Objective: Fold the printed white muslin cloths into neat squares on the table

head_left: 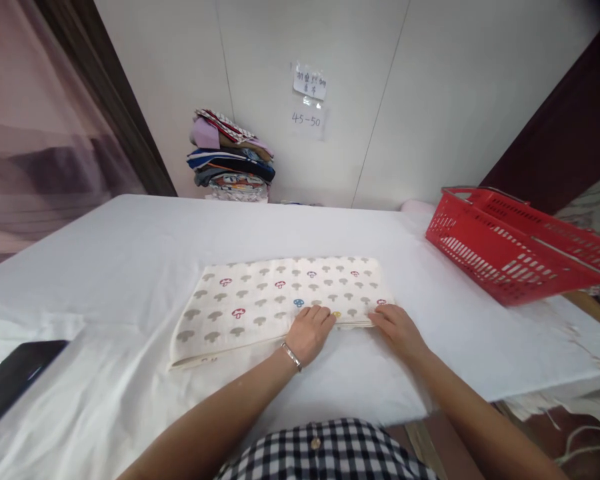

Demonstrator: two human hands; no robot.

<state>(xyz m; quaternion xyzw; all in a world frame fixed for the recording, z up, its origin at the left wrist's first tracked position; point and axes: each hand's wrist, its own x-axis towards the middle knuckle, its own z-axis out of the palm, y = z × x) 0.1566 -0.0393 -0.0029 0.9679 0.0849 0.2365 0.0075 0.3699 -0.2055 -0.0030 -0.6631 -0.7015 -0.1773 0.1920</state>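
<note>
A folded cream cloth (pixel 265 293) with a print of grey mushrooms and a few red, blue, purple and yellow ones lies flat on the white-covered table (pixel 145 247). My left hand (pixel 309 333), with a bracelet at the wrist, has its fingers curled over the near edge, right of the middle. At the near right corner, the fingers of my right hand (pixel 399 331) are closed on the layered edge. Both thumbs are mostly hidden. On the left the folded layers part slightly along the near edge.
A red plastic basket (pixel 485 247) stands at the table's right end. Behind the far edge rises a stack of folded fabrics (pixel 233 163) against the wall. A dark flat object (pixel 20 377) lies at the left. Paper signs (pixel 309 83) hang on the wall.
</note>
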